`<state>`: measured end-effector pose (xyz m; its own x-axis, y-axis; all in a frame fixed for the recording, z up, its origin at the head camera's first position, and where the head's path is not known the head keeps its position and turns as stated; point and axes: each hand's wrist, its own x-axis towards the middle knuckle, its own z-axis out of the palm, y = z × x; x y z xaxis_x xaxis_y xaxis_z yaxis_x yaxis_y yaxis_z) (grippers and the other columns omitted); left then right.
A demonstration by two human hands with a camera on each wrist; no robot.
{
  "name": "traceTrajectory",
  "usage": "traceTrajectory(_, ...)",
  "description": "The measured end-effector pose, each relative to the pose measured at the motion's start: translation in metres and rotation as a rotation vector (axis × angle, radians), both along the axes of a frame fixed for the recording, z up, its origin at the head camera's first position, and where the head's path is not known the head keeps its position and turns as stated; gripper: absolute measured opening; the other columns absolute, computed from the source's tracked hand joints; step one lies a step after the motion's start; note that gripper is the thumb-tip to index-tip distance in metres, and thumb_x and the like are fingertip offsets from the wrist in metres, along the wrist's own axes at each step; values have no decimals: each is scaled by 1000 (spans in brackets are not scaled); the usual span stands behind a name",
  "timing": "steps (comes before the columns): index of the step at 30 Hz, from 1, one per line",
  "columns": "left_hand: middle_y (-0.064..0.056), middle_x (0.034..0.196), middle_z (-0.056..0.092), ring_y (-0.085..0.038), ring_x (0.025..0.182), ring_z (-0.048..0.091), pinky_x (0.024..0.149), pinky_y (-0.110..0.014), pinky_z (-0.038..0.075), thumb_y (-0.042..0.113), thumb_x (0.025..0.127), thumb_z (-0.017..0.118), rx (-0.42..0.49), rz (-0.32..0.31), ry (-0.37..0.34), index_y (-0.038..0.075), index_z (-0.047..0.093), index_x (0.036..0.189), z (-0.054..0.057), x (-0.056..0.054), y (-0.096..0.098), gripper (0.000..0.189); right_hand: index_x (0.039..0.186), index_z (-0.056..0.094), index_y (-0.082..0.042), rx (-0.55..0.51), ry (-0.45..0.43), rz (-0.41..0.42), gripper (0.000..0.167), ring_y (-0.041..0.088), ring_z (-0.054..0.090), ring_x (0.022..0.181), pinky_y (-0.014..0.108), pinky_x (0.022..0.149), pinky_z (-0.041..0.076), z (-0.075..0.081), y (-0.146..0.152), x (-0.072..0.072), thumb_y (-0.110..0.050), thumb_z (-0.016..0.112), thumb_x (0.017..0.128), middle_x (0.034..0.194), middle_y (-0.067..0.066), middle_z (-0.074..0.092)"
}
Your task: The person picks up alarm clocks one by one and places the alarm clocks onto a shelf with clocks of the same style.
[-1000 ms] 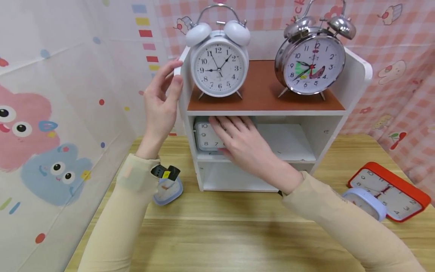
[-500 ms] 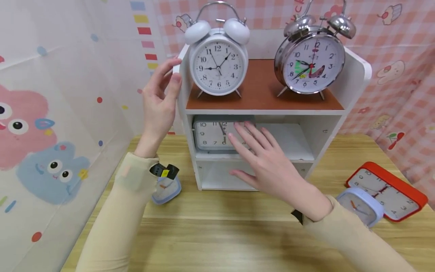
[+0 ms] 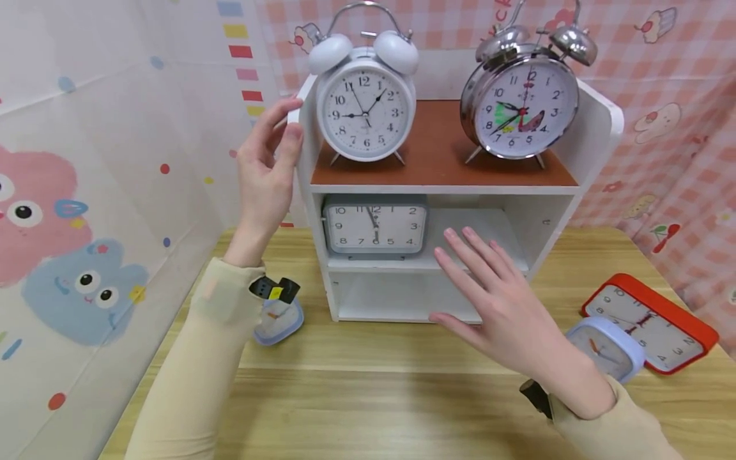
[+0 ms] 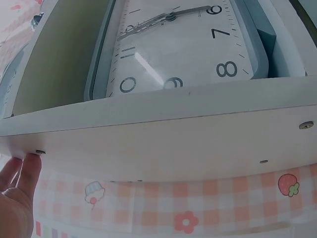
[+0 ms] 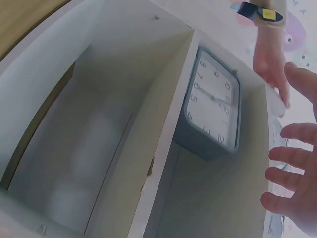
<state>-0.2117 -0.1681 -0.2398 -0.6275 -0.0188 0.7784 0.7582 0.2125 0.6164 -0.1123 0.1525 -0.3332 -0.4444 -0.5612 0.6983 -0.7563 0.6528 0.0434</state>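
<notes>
My left hand holds the upper left side panel of a small white shelf, fingertips at its edge; in the left wrist view the fingers touch the panel's outer face. My right hand, fingers spread and holding nothing, hovers in front of the shelf's right half. A grey-blue rectangular clock stands upright at the left of the middle compartment. Seen from the right wrist, that clock sits apart from my right hand.
On the brown top board stand a white twin-bell alarm clock and a silver one. A small blue clock lies left of the shelf on the wooden table. At right, another blue clock leans by a red clock.
My right hand has come off the grey-blue clock and drawn back to the right and toward me, uncovering the clock's face. My left hand has stayed on the side panel.
</notes>
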Motion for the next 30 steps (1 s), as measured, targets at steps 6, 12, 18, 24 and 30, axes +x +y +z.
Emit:
traceTrajectory(6,-13,151,60,-25,134,65,109,-28,58,12,108,54,6,-6,6,3,59,143,-1,-1,-2,37,155,51,-9,-48,0,-26,76,36,42,156,38,138,17,-5,16,8,-65,44,105,163,17,49)
traceTrajectory(12,-13,150,61,-25,133,66,110,-29,58,12,108,54,14,-13,15,4,61,142,-1,-3,-2,36,152,55,-6,-75,-9,-73,79,39,44,153,37,138,17,-10,33,12,-68,43,104,160,20,52)
traceTrajectory(18,-12,149,62,-22,131,66,110,-28,57,15,108,55,17,-10,18,4,61,141,-2,-4,-3,35,150,57,-3,-107,-24,-79,80,40,43,154,29,138,16,-16,50,14,-67,47,103,158,24,53)
traceTrajectory(24,-12,151,61,-22,131,66,111,-28,57,11,108,54,8,-5,19,3,61,142,-1,-3,-2,35,147,58,-2,-118,-27,-112,83,48,48,146,27,137,16,-20,64,16,-70,45,103,156,26,55)
traceTrajectory(30,-12,151,60,-22,131,66,112,-28,56,11,108,54,14,-7,17,3,61,142,-2,-4,-1,35,147,58,-1,-122,-44,-133,83,46,46,149,26,137,16,-21,76,18,-70,45,102,155,27,55)
